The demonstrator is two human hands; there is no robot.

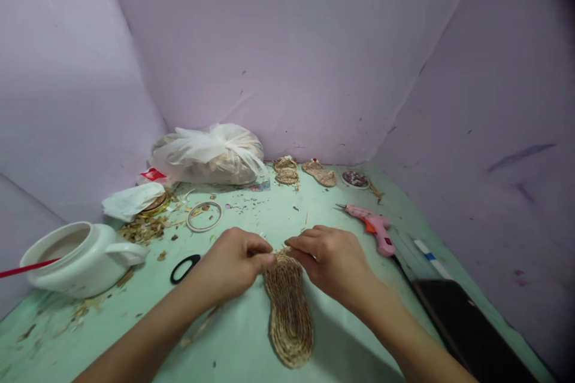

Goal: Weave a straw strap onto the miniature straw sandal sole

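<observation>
A woven straw sole [290, 317] lies flat on the pale green table [242, 341], its long axis pointing away from me. My left hand [231, 266] is closed in a pinch on the sole's far left edge. My right hand [330, 260] presses its curled fingers onto the far right edge of the same sole. The fingertips of both hands nearly meet over the sole's far end.
Black scissors handles [184, 267] lie left of my left hand, a white pot [85, 257] further left. A pink glue gun [375, 228] lies to the right, a dark phone-like slab [467, 326] near the right edge. Behind are a plastic bag [211, 154], a tape ring [204, 216], small straw sandals [318, 172].
</observation>
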